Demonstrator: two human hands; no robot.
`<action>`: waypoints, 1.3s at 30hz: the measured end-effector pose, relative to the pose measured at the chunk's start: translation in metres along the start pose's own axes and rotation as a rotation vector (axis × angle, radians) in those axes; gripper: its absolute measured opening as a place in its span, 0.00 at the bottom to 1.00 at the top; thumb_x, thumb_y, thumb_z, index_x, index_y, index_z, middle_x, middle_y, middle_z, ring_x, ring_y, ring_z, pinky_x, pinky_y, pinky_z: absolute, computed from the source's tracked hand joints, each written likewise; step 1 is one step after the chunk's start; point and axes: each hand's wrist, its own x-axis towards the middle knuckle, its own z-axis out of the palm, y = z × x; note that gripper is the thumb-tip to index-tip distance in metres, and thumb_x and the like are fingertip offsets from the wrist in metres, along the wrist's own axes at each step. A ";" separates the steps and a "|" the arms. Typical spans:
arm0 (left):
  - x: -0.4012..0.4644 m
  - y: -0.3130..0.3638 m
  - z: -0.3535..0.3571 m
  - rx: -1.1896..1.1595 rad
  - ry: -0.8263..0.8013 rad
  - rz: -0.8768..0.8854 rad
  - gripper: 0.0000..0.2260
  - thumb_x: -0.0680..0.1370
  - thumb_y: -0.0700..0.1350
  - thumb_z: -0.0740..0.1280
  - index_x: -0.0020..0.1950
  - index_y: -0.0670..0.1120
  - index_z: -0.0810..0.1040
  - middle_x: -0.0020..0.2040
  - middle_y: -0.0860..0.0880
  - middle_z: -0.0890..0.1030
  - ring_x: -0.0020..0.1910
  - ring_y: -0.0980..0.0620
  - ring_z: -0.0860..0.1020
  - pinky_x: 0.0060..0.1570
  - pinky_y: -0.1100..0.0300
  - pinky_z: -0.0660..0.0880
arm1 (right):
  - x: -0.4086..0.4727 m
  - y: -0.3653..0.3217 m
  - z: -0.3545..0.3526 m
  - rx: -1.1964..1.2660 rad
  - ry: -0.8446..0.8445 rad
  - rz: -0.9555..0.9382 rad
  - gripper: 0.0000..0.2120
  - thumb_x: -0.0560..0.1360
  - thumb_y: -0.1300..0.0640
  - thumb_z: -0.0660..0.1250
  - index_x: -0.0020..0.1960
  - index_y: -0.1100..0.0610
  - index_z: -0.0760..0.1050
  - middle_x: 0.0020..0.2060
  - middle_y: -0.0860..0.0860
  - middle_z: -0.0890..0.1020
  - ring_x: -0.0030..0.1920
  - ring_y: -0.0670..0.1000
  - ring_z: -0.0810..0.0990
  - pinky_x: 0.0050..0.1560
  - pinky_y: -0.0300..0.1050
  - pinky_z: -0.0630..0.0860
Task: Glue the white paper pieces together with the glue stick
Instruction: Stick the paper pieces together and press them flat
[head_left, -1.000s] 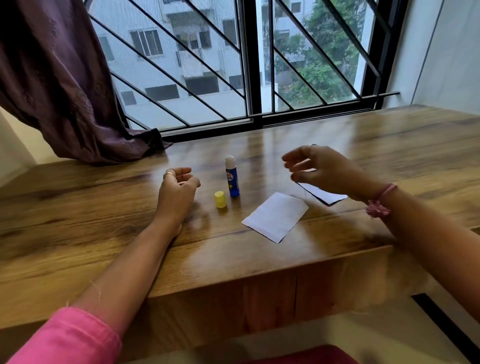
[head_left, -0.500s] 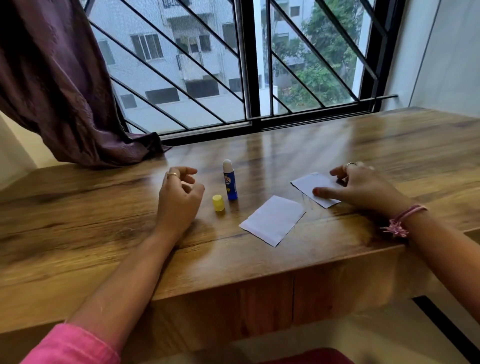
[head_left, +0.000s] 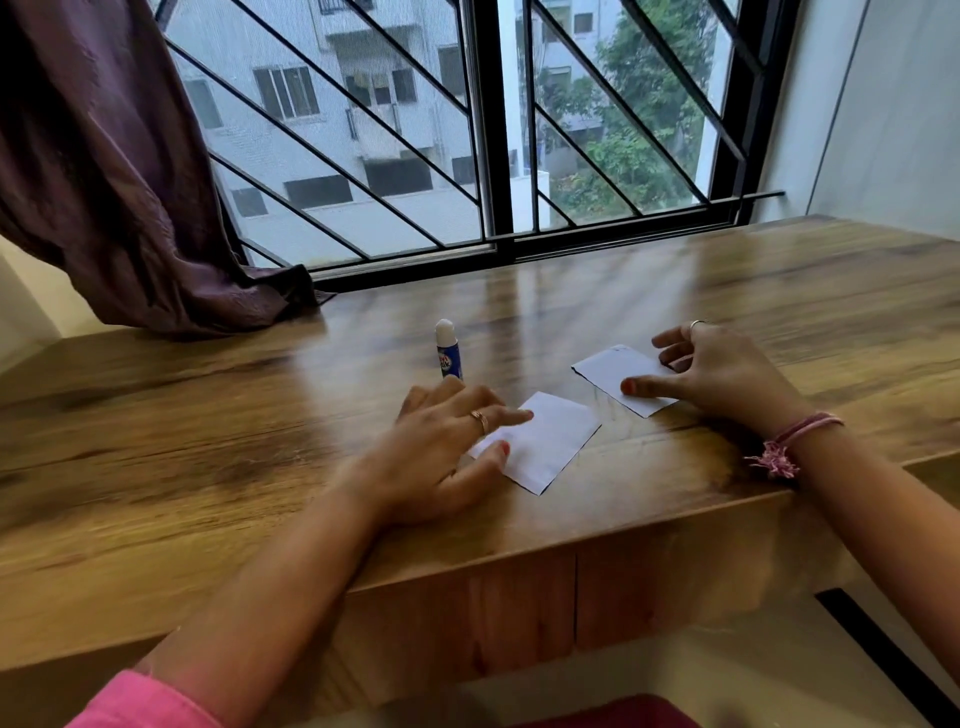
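Note:
Two white paper pieces lie flat and apart on the wooden table (head_left: 208, 441). My left hand (head_left: 441, 452) rests fingers spread on the left edge of the nearer paper (head_left: 550, 447), thumb and a fingertip touching it. My right hand (head_left: 727, 374) sits on the farther paper (head_left: 608, 369), with the thumb pressing its near side and the fingers curled at its far right edge. Just behind my left hand, a blue glue stick (head_left: 448, 353) stands upright and uncapped, its white glue tip showing. Its yellow cap is hidden behind my left hand.
A purple curtain (head_left: 104, 182) drapes onto the table's far left corner. A barred window (head_left: 493, 130) runs along the table's back edge, and a grey wall closes the right side. The table's front edge lies close below both papers.
My left hand moved right from beside the yellow cap onto the nearer paper, opening its fingers. My right hand came down onto the farther paper and stays there.

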 end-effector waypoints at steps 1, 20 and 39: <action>0.000 0.000 0.001 0.013 -0.056 -0.011 0.27 0.76 0.59 0.46 0.69 0.54 0.72 0.60 0.56 0.75 0.59 0.57 0.67 0.57 0.55 0.59 | 0.001 0.001 0.000 0.005 -0.003 0.001 0.32 0.59 0.44 0.79 0.58 0.57 0.75 0.48 0.53 0.82 0.47 0.51 0.80 0.51 0.46 0.76; 0.006 0.010 -0.001 -0.006 -0.287 -0.050 0.28 0.75 0.63 0.43 0.72 0.61 0.65 0.71 0.61 0.66 0.68 0.60 0.57 0.66 0.47 0.54 | -0.004 -0.001 -0.007 0.306 0.012 0.080 0.26 0.66 0.62 0.77 0.61 0.59 0.71 0.40 0.55 0.80 0.37 0.52 0.79 0.35 0.42 0.74; 0.029 -0.002 0.002 -0.126 -0.333 0.045 0.26 0.73 0.64 0.50 0.68 0.59 0.70 0.71 0.64 0.67 0.67 0.55 0.58 0.60 0.61 0.51 | 0.001 -0.005 -0.017 0.758 -0.026 0.334 0.10 0.75 0.62 0.68 0.56 0.58 0.76 0.43 0.54 0.81 0.36 0.51 0.78 0.21 0.35 0.74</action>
